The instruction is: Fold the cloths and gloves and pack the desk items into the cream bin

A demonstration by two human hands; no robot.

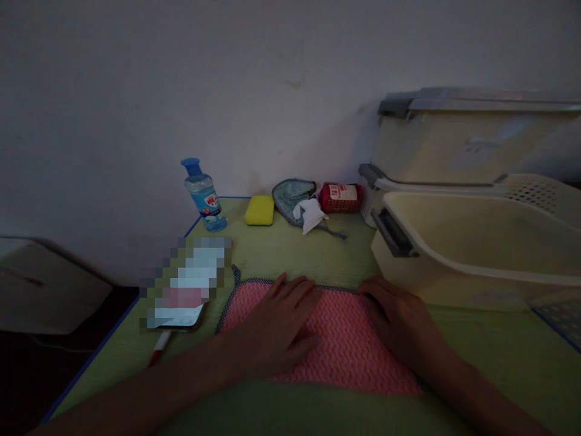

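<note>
A pink cleaning cloth (pixel 338 339) with a ribbed weave and dark checked edging lies spread on the green tabletop (pixel 327 254). A hanging loop sticks up at its far left corner. My left hand (pixel 285 324) rests flat on the left half of the cloth, fingers stretched forward and thumb apart. Over at the far right corner, my right hand (pixel 399 312) has its fingers bent around the cloth's edge, and its fingertips are partly hidden. The cloth's right edge runs beneath that hand and wrist.
Left of the cloth lies a blurred-out phone (pixel 195 278) beside a red and white pen-like stick (pixel 160 346). Behind stand a blue bottle (pixel 206 200), yellow sponge (pixel 260 211), grey-green cloth (pixel 290 197), white crumpled piece (pixel 311 213) and red pack (pixel 341 198). Cream bins (pixel 436 278) occupy the right.
</note>
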